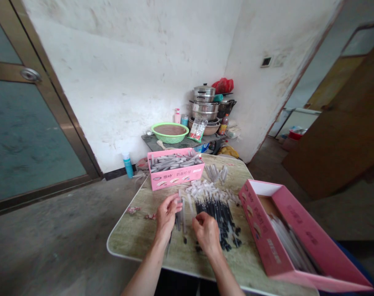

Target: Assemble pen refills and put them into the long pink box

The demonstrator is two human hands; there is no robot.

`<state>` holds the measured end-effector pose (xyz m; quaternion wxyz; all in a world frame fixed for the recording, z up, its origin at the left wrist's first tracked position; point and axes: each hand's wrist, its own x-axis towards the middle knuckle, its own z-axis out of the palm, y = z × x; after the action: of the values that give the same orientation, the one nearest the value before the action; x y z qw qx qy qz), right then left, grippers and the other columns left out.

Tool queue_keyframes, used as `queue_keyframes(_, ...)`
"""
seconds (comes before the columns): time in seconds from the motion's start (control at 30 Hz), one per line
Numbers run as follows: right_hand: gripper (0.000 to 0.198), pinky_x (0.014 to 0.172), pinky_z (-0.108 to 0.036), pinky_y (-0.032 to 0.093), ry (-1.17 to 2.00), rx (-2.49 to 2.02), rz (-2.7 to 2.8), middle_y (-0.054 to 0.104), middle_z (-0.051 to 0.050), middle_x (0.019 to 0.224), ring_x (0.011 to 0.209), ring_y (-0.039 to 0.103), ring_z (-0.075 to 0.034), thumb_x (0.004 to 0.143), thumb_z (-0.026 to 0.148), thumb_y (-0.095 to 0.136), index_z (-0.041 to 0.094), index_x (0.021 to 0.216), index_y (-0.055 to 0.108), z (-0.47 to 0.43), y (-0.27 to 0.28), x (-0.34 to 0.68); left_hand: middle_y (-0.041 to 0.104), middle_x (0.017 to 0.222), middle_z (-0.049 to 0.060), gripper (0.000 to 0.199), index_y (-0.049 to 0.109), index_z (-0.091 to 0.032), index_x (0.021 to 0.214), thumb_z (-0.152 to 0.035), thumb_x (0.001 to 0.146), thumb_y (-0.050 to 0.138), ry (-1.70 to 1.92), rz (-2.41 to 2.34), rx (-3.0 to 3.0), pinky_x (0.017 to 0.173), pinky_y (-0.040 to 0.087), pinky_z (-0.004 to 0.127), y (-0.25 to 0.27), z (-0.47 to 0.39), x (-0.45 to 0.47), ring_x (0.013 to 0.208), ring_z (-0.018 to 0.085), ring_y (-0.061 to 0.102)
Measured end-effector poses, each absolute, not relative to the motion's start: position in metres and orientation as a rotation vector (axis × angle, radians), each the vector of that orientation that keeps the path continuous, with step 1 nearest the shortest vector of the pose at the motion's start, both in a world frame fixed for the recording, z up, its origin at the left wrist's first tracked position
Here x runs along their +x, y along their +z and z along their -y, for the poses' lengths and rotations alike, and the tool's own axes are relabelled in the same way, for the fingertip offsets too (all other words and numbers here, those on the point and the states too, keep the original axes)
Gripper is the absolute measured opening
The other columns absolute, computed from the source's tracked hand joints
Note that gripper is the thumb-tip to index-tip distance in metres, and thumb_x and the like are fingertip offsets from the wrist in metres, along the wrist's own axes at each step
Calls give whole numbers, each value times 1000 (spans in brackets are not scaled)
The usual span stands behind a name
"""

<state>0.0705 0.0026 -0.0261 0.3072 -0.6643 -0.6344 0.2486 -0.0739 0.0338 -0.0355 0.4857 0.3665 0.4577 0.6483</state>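
Note:
My left hand point(167, 214) is closed at the fingertips around a slim translucent pen-like tube, partly hidden by the fingers. Close beside it, a few pen-like sticks with dark ends point(184, 226) lie on the table. My right hand point(207, 231) is pinched, and a thin clear tube point(191, 204) slants up from its fingertips. Just right of that hand spreads a pile of black pen-like sticks point(219, 216). Small whitish translucent pieces point(202, 189) are heaped behind the pile.
A pink box point(177, 180) full of grey translucent sticks stands at the table's back. Another pink box point(257, 242), with long clear pieces, lies at right. Behind are a green basin point(170, 139), stacked pots point(204, 107) and bottles. The table edge point(128, 257) is near my left forearm.

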Motion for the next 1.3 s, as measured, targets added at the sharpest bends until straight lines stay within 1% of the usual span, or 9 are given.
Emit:
queue_keyframes(0.2, 27, 30, -18, 26, 1326, -1305, 1350, 37, 9, 39, 29, 27, -6, 82, 40, 47, 18, 68, 52, 29, -19, 92, 70, 99, 16, 38, 65, -11, 106, -42, 85, 58, 1291, -672, 758, 81, 52, 38, -9, -14, -51, 91, 25, 67)
queue_keyframes(0.3, 31, 29, -18, 29, 1703, -898, 918, 46, 6, 41, 28, 35, -7, 81, 44, 54, 15, 70, 56, 45, -19, 93, 70, 83, 11, 26, 67, -11, 91, -35, 85, 60, 1242, -571, 752, 75, 53, 33, 1, -4, -41, 78, 21, 67)
queue_keyframes(0.43, 41, 29, -19, 34, 1878, -657, 701, 54, 2, 45, 27, 43, -9, 87, 52, 49, 13, 81, 61, 57, -14, 86, 69, 79, 11, 25, 65, -11, 96, -33, 86, 59, 1118, -590, 793, 65, 52, 27, 10, 6, -34, 72, 18, 66)
queue_keyframes(0.67, 30, 29, -16, 19, 1832, -639, 716, 28, 13, 37, 27, 15, -3, 89, 45, 52, 17, 83, 60, 66, -1, 91, 70, 78, 13, 22, 62, -11, 89, -33, 84, 61, 1148, -607, 796, 41, 42, 18, 14, 11, -24, 66, 19, 64)
queue_keyframes(0.73, 32, 33, -16, 18, 1643, -790, 904, 28, 12, 40, 32, 17, -3, 90, 45, 51, 16, 79, 60, 65, 0, 95, 70, 75, 13, 24, 62, -11, 88, -34, 83, 61, 1177, -635, 791, 37, 38, 18, 12, 11, -21, 62, 19, 63)
queue_keyframes(0.87, 32, 42, -16, 24, 1169, -1057, 1192, 43, 5, 52, 46, 33, -5, 85, 43, 60, 13, 73, 61, 63, 1, 98, 69, 72, 11, 23, 62, -9, 86, -33, 84, 61, 1240, -660, 790, 48, 45, 20, 11, 10, -19, 63, 17, 63)
queue_keyframes(1.07, 38, 27, -18, 23, 1760, -747, 860, 36, 11, 34, 23, 20, -6, 91, 52, 41, 17, 89, 56, 70, 1, 81, 69, 69, 9, 21, 60, -13, 84, -34, 84, 61, 1095, -513, 717, 35, 27, 13, 15, 12, -25, 44, 7, 53)
queue_keyframes(1.2, 37, 29, -18, 20, 1686, -820, 950, 24, 14, 34, 25, 14, -6, 91, 52, 41, 20, 76, 52, 68, 5, 82, 69, 68, 8, 22, 62, -12, 84, -35, 83, 61, 1137, -591, 737, 38, 36, 16, 15, 16, -21, 40, 8, 52)
queue_keyframes(1.3, 39, 40, -19, 24, 1113, -1165, 1395, 41, 6, 44, 37, 35, -8, 91, 49, 43, 17, 72, 54, 63, 3, 91, 70, 69, 8, 25, 66, -11, 82, -35, 81, 64, 1282, -695, 777, 55, 49, 22, 14, 14, -18, 55, 13, 62)
